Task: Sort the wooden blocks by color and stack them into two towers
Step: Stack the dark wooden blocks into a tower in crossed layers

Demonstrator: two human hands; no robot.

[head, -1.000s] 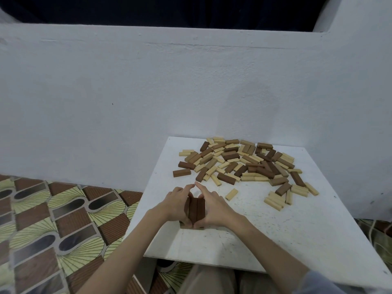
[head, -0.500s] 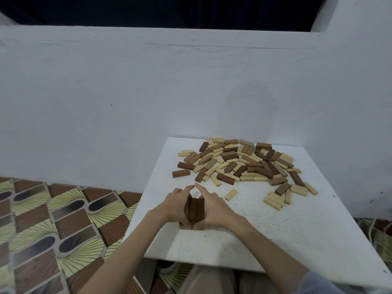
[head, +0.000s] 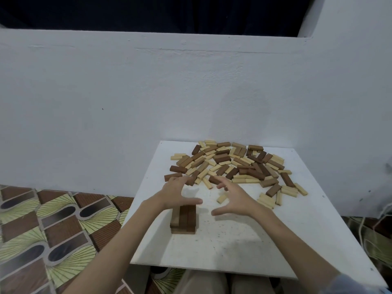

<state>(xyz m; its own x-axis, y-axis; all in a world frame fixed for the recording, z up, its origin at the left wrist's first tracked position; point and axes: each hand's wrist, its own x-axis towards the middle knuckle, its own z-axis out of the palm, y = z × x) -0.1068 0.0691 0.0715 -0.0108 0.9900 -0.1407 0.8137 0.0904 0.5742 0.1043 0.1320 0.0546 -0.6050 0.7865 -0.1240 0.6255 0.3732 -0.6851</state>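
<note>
both hands are lifting off the dark stack point(head: 183, 218) they were squaring a moment ago; the left hand point(head: 176, 194) and right hand point(head: 234, 201) are hovering apart, fingers spread, holding nothing, probably heading for the mixed pile point(head: 233, 164) on the white board point(head: 244, 240).

My left hand point(head: 176, 195) is smeared with motion blur, and it covers the far end of the small dark stack point(head: 184, 218), so I cannot tell how that end sits. My right hand point(head: 234, 199) is blurred too, its fingertips running into the blocks behind them. In the scattered pile point(head: 235, 165), many blocks lie under others and cannot be counted. The bottom edge cuts off both my forearms and my lap under the desk point(head: 244, 247). A pale cord point(head: 379, 217) is cut by the right edge.
</note>
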